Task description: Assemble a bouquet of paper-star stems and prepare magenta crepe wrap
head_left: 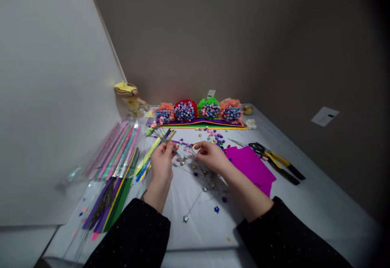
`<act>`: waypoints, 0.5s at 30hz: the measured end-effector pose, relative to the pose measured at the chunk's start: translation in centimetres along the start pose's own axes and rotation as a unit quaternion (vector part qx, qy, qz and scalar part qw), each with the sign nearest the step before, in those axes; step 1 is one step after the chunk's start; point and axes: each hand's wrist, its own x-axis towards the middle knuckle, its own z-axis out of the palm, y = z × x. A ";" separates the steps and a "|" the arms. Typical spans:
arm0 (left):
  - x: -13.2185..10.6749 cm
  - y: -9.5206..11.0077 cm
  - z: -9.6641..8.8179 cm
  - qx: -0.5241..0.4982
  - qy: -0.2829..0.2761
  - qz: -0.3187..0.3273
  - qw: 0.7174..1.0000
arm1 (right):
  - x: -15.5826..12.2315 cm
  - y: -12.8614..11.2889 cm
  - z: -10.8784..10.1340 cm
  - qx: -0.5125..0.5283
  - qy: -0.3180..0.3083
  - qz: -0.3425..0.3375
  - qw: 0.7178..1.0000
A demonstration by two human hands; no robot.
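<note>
1. At the far left of the table, shiny paper strips lie in a clear bag, with green and purple strips just below them.
2. Moving right, there's the left hand, closed, its fingers pinching thin wire stems tipped with little stars.
3. Right in the middle, more of those stems fan out across the table, a blue star sitting near the front; four paper flower bunches line up behind.
4. Now the right hand, closed too, fingertips gripping the stems just beside the left hand.
5. Further right, purple paper lies flat, next to scissors resting on yellow-handled pliers.
</note>
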 end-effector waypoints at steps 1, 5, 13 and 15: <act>0.0 0.0 0.0 -0.008 0.003 0.006 1.000 | 0.0 -0.3 -0.3 0.064 0.003 0.005 0.998; 0.0 0.0 0.0 -0.022 0.005 0.007 1.000 | -0.4 -1.9 -1.5 0.284 0.008 0.031 0.958; -0.4 -0.5 0.1 0.018 -0.052 -0.028 0.998 | -1.9 -4.1 -3.2 0.415 0.036 -0.077 0.906; -0.8 -0.5 0.3 0.050 -0.078 -0.035 0.995 | -2.1 -4.2 -3.0 0.420 0.036 -0.091 0.902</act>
